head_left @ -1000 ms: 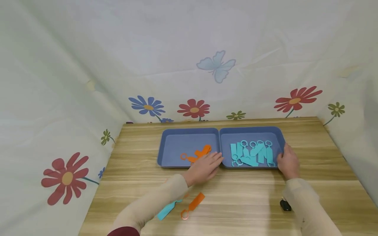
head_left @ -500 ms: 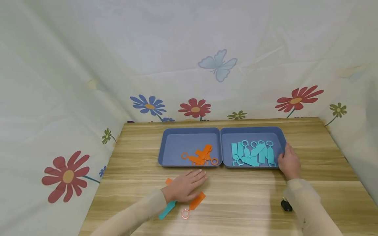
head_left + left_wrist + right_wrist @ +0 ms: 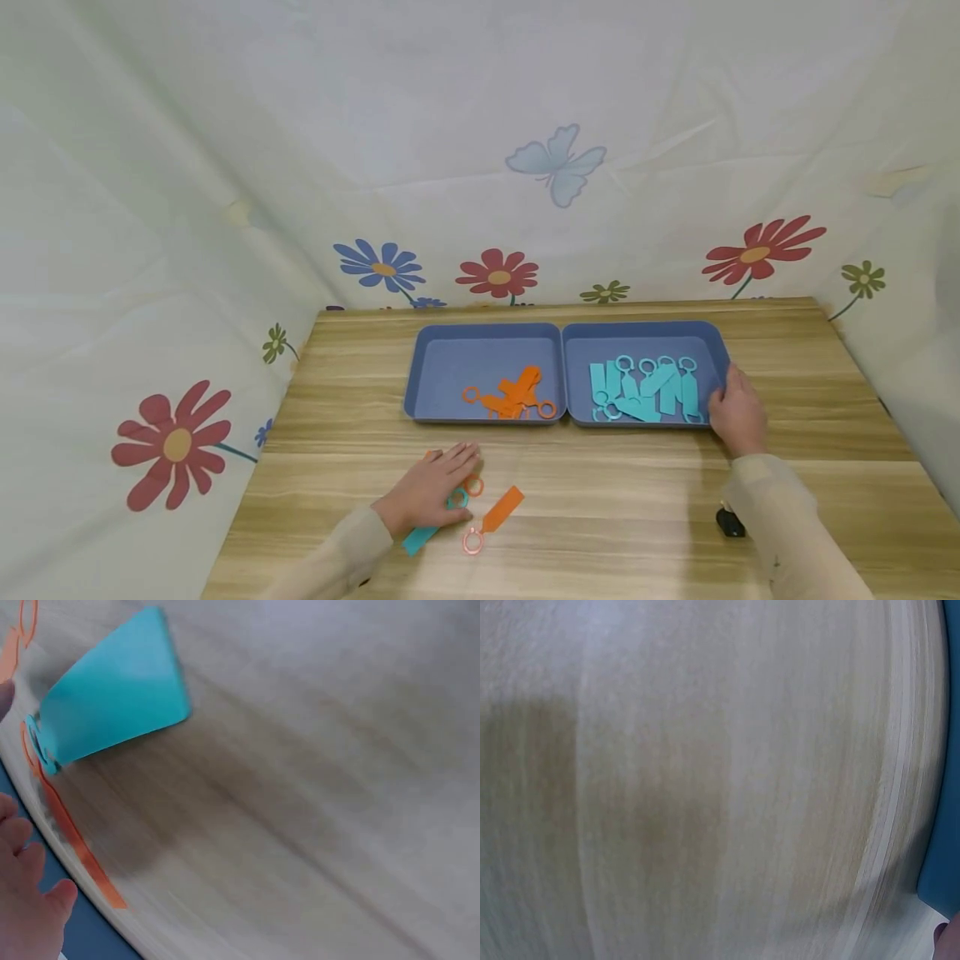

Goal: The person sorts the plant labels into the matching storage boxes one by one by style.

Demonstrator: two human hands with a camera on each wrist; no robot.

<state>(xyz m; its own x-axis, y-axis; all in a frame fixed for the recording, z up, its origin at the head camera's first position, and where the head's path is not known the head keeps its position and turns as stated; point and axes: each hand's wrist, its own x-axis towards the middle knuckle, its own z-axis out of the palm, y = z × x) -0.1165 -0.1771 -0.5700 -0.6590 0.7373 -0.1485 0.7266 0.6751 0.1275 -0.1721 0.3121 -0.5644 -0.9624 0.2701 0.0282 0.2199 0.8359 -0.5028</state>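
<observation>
My left hand is above loose ring-ended tags at the table's front left, fingers stretched out. Partly beneath it lie a teal tag and an orange tag whose ring shows; another orange tag lies just right of the hand. In the left wrist view the teal tag and one orange tag rest apart from the fingers. My right hand grips the front right corner of the right blue tray, which contains several teal tags.
Touching the right tray's left side is a second blue tray with several orange tags in its right part. A small black object lies beside my right sleeve. A flowered cloth stands behind the wooden table.
My left hand has drawn back from the left tray, toward the front left, over the loose tags. An orange ring shows at the left tray's right corner. My right hand stays at its tray.
</observation>
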